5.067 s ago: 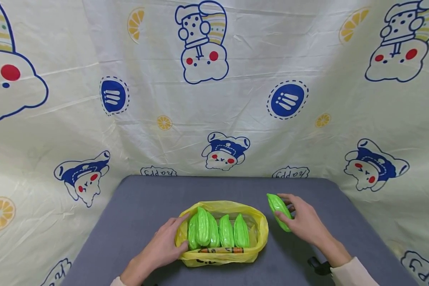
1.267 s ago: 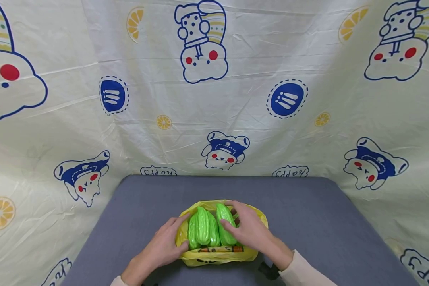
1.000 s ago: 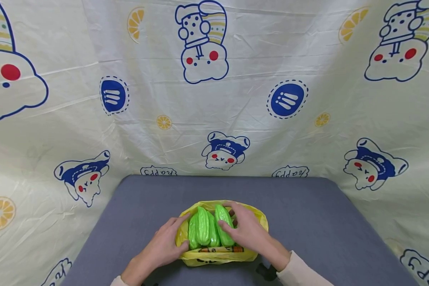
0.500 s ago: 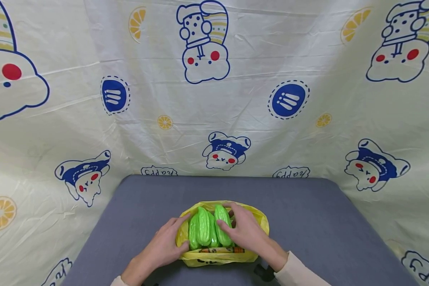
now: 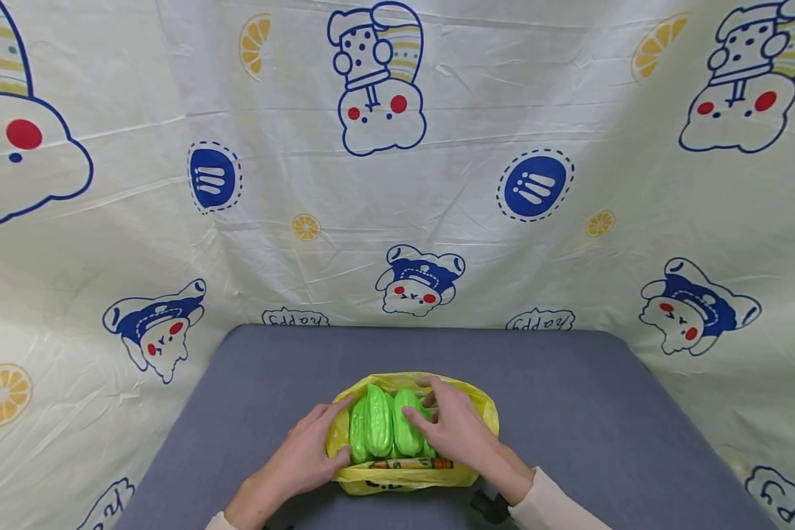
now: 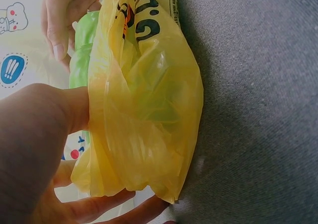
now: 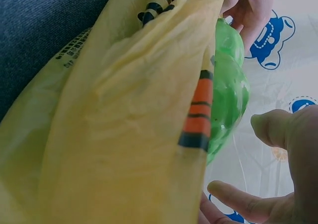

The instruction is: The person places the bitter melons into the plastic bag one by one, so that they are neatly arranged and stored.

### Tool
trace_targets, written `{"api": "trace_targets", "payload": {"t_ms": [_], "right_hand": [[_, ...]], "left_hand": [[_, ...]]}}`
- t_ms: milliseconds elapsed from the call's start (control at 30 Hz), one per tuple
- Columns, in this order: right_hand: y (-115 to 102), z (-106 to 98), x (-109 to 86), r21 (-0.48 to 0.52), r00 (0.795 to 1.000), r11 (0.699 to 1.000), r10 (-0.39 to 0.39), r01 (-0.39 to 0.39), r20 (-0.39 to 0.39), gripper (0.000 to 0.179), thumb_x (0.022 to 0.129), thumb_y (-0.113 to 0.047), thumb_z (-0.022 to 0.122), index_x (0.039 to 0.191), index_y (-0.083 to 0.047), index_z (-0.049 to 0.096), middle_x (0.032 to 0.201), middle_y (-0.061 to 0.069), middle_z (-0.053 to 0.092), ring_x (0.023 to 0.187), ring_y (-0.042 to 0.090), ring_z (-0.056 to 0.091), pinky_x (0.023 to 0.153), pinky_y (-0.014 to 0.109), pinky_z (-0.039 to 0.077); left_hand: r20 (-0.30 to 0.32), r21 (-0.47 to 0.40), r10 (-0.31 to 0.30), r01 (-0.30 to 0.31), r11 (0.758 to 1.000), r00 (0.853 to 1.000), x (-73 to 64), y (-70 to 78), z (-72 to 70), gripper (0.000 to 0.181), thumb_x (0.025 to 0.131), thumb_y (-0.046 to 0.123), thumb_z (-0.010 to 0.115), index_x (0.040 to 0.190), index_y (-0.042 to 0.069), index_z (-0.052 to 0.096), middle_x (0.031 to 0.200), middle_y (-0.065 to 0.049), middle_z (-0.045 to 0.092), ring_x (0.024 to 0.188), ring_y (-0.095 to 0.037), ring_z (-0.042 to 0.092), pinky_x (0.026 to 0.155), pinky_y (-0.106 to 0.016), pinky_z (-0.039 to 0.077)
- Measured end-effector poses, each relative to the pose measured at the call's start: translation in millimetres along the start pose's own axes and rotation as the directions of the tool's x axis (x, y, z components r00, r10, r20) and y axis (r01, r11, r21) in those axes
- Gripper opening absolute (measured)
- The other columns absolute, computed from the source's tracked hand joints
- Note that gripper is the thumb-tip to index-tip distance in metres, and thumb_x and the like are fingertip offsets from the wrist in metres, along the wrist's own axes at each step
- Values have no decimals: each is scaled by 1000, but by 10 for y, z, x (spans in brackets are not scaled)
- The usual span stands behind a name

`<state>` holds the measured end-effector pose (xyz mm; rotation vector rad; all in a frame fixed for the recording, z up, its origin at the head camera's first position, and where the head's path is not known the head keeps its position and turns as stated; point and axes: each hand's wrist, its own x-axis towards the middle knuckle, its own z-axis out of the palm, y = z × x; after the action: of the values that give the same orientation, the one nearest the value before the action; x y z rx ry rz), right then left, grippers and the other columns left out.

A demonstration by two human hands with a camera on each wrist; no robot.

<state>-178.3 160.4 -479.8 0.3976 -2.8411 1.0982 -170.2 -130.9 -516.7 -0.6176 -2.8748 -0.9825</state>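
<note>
A yellow plastic bag [image 5: 404,482] with dark print lies on the table with its mouth held wide. Several glossy green bitter melons [image 5: 378,423] lie side by side in it. At its left end my left hand [image 5: 305,450] holds the bag, thumb at the rim and fingers around the end in the left wrist view. Over the bag's right half is my right hand [image 5: 462,425], thumb and fingers spread beside the topmost bitter melon [image 5: 408,423]. In the right wrist view that thumb [image 7: 272,128] stands apart from the green skin. My right hand partly covers the melons at right.
The bag stands on a dark grey table [image 5: 291,375], near its front middle. Behind the far edge hangs a white printed curtain [image 5: 464,221], which also runs down both sides. A black strap piece [image 5: 490,506] shows under my right wrist.
My right hand has carried a bitter melon from the right of the bag into it, laid it on the others and let go. My left hand has stayed on the bag.
</note>
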Motion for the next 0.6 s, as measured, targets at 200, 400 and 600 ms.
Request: {"api": "trace_targets", "payload": {"t_ms": [200, 400, 600], "right_hand": [[28, -8, -21, 15, 1000, 1000, 15, -15, 1, 59, 110, -38, 82, 156, -5, 67, 127, 13, 82, 85, 10, 74, 74, 34, 62], [27, -74, -72, 46, 998, 998, 43, -42, -36, 55, 112, -35, 80, 157, -6, 67, 120, 8, 81, 86, 13, 74, 72, 32, 60], [66, -182, -125, 47, 995, 997, 67, -63, -71, 50, 114, -33, 78, 156, -8, 69, 118, 5, 79, 88, 13, 73, 71, 31, 58]], "left_hand": [[10, -10, 0, 1, 1000, 1000, -2, 2, -14, 83, 94, 19, 85, 172, 16, 58, 152, -18, 71, 140, -46, 71, 109, -72, 59], [3, -17, 3, -2, 1000, 1000, 0, 12, -15, 83, 93, 19, 85, 172, 14, 59, 150, -18, 72, 139, -44, 71, 111, -68, 59], [-9, -12, -3, 3, 1000, 1000, -3, 22, -5, 83, 93, 19, 85, 172, 16, 59, 151, -16, 72, 140, -43, 70, 112, -67, 59]]}}
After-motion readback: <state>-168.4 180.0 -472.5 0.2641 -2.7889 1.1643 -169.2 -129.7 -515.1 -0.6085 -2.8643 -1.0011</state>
